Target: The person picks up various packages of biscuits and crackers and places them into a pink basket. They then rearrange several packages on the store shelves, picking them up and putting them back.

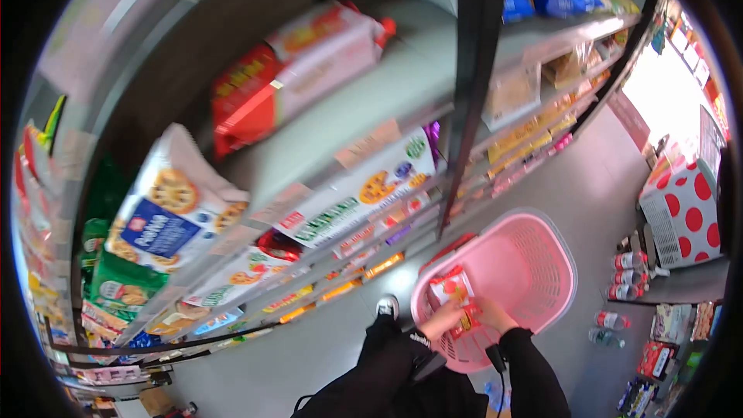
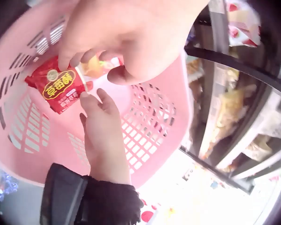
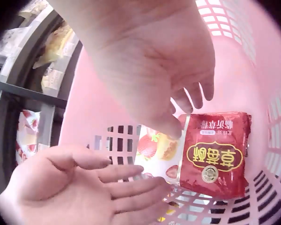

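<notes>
A red and white strawberry pastry packet (image 3: 214, 157) lies inside a pink plastic basket (image 1: 553, 236), against its slotted wall. Both hands reach into the basket, one at either side of the packet. My left hand (image 3: 91, 187), in the right wrist view, has its fingers extended and its palm turned up close to the packet's white end. The right hand (image 3: 159, 61) hangs over the packet with loosely bent fingers, thumb tip right at its edge. From the left wrist, the left hand (image 2: 124, 35) overlaps the packet's upper part and the right hand (image 2: 103, 126) is beside its lower corner.
Long shelves of packaged snacks run along the left, with a cookie bag (image 1: 166, 217) and a red packet (image 1: 286, 77) nearby. On the right stand a red-dotted box (image 1: 685, 213) and several bottles (image 1: 628, 277). A shoe (image 1: 388, 307) shows on the grey floor beside the basket.
</notes>
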Demonstrator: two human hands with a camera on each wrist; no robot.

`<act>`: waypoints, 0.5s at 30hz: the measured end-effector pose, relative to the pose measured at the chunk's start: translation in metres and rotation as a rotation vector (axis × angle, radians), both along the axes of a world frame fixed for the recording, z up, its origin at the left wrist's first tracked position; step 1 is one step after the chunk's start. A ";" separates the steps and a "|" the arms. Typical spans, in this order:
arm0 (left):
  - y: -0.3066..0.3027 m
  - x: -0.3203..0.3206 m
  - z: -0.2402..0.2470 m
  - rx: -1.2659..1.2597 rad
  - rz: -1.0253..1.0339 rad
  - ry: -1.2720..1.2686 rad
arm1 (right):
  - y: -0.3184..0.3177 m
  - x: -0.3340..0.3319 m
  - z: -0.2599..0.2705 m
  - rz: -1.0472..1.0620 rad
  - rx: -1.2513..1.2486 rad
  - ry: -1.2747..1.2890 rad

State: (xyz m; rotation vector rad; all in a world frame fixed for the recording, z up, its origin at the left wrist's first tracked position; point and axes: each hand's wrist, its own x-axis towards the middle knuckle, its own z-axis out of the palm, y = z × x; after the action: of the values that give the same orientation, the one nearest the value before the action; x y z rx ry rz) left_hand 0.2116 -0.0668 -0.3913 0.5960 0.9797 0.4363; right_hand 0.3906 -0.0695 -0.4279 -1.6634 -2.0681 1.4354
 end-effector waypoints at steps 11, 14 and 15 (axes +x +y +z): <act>0.036 -0.145 0.244 0.702 -0.019 0.170 | 0.095 -0.103 0.338 0.035 0.500 0.527; 0.038 -0.168 0.301 0.874 0.218 0.053 | 0.124 -0.146 0.391 0.165 0.935 0.518; 0.038 -0.173 0.317 0.916 0.272 0.037 | 0.134 -0.162 0.404 0.177 1.023 0.492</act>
State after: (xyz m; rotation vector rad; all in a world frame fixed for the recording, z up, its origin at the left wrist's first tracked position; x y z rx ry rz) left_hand 0.0387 -0.0288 -0.0748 1.2974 0.8676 1.1432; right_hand 0.2289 0.0644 -0.0241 -0.6573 -2.0775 0.4994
